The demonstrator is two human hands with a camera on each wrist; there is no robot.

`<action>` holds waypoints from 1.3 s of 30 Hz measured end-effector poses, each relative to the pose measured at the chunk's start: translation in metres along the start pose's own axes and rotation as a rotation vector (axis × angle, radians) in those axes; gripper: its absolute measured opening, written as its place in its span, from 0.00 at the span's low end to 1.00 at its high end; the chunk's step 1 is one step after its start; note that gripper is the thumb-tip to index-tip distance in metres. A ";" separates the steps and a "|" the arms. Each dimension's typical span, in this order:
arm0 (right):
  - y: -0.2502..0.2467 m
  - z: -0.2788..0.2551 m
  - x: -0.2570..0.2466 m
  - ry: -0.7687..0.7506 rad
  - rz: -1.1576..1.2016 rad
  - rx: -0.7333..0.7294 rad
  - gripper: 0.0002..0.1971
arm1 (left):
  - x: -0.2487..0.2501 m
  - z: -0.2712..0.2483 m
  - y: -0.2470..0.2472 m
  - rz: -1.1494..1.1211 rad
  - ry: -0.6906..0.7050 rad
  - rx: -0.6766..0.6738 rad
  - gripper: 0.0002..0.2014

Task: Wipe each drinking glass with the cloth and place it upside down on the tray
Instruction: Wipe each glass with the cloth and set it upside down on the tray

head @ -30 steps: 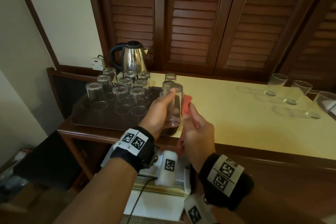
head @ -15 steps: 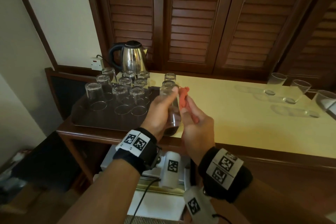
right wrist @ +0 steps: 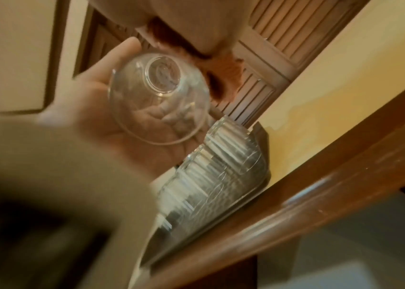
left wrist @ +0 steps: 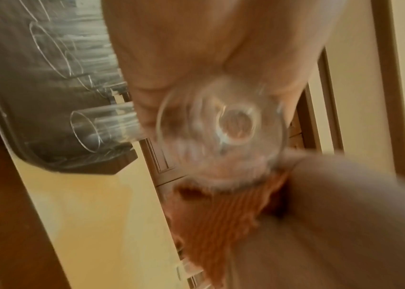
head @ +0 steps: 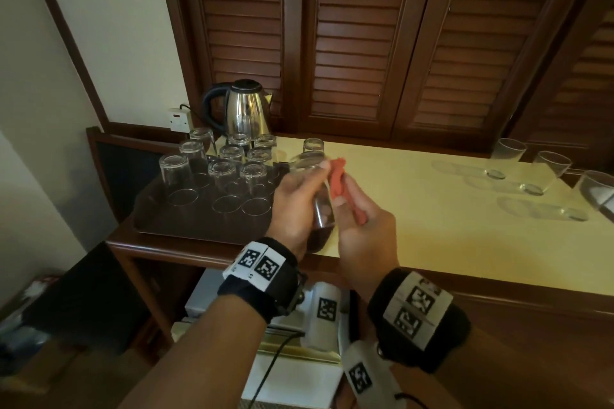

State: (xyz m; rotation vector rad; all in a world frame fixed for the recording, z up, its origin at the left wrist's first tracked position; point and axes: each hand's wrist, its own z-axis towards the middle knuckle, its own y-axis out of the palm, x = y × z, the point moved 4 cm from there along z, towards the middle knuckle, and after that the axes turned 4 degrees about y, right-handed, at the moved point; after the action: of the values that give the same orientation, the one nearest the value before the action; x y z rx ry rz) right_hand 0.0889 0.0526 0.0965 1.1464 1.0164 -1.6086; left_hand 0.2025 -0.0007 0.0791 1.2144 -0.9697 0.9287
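Drinking glass (head: 317, 196): held above the counter's (head: 415, 209) front edge, just right of the tray (head: 199, 226), left hand (head: 292, 206) wrapped round its side, base pointing away from the person. Cloth (head: 337, 181): orange-red, pinched in the right hand (head: 365, 236), touching the glass's right side. Tray: left end of counter, carrying upturned glasses (head: 229, 173); three upright glasses (head: 545, 173) near the far right corner.
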 end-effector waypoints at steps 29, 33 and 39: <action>-0.008 0.025 0.000 0.133 0.092 0.031 0.20 | 0.000 -0.001 0.000 0.093 -0.154 -0.194 0.24; 0.006 0.004 0.002 0.051 -0.038 -0.038 0.22 | 0.005 0.003 -0.005 0.069 -0.104 -0.117 0.28; 0.002 0.011 0.000 0.078 -0.014 0.003 0.20 | 0.003 0.003 -0.005 0.070 -0.090 -0.132 0.25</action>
State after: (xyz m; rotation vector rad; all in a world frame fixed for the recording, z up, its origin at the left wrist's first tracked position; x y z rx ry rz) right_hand 0.0884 0.0419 0.0990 1.2151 1.0747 -1.5869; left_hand 0.2083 -0.0041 0.0805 1.1246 -1.1336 0.8565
